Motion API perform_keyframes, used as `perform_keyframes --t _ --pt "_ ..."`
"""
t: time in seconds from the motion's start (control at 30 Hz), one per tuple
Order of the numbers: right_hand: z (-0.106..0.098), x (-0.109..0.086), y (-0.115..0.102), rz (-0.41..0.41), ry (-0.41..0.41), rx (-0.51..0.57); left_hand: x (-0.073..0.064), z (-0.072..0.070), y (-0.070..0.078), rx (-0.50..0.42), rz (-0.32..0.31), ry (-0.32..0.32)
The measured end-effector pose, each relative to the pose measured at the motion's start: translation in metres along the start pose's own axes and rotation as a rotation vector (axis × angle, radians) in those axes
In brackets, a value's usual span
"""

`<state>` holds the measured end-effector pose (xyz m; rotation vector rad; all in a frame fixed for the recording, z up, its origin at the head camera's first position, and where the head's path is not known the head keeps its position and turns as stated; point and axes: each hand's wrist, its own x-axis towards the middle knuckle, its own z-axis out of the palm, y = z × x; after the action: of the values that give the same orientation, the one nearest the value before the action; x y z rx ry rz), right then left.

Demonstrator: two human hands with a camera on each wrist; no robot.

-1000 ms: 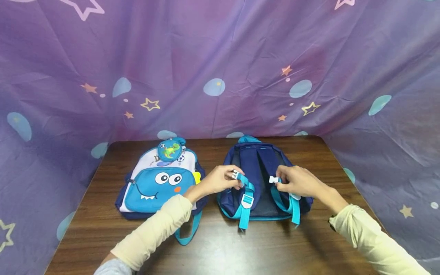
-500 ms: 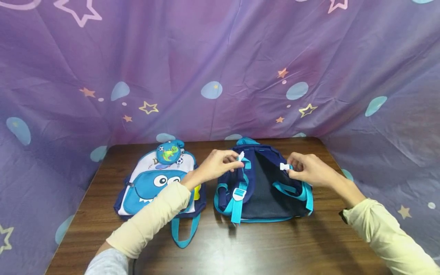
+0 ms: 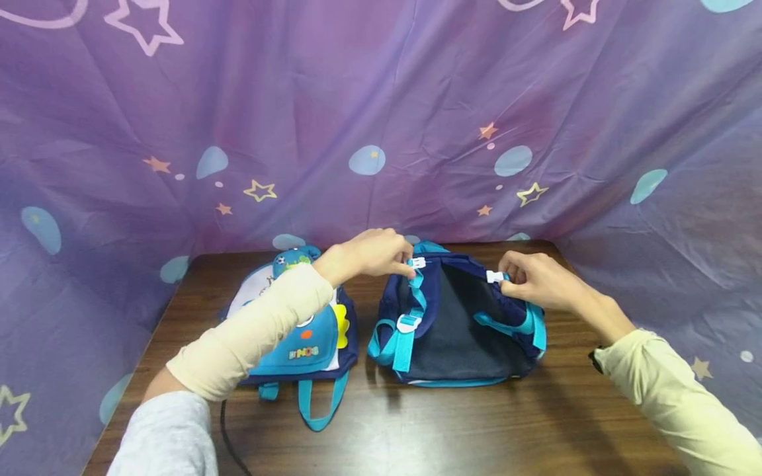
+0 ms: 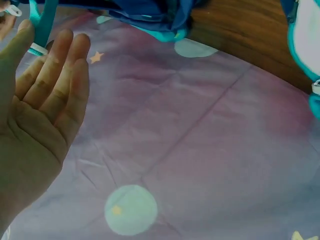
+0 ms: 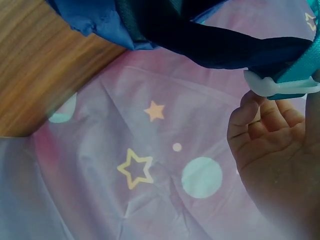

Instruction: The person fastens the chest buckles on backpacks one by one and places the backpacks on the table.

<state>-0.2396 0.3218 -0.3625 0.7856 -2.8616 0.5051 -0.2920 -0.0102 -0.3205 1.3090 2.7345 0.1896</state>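
Observation:
A navy backpack (image 3: 461,337) lies back side up on the table, its two shoulder straps spread apart. My left hand (image 3: 376,254) pinches the turquoise webbing (image 3: 419,297) just behind a white buckle half (image 3: 419,263), above the left strap. Over on the right, my right hand (image 3: 537,280) pinches another white buckle half (image 3: 493,277) beside the other strap. The two halves are apart. A white strap adjuster (image 3: 408,323) sits lower on the left strap. In the right wrist view, a white plastic strap piece (image 5: 280,88) shows above the right fingers.
A blue-and-white cartoon backpack (image 3: 303,357) lies at left, partly hidden under my left forearm; its turquoise loop (image 3: 321,423) extends toward the front. Both bags are on a brown wooden table (image 3: 452,436). A purple patterned cloth (image 3: 369,99) hangs behind. A black cable (image 3: 229,443) runs near the left sleeve.
Both hands have moved toward the back of the table. The right one has also gone right, spreading the straps and baring the dark back panel. Each still holds its buckle end.

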Motion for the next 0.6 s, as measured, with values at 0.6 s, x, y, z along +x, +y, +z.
perform_keyframes --t 0.6 --pt "0.003 0.019 -0.017 -0.023 -0.048 -0.021 0.034 0.020 0.034 0.132 0.068 -0.026"
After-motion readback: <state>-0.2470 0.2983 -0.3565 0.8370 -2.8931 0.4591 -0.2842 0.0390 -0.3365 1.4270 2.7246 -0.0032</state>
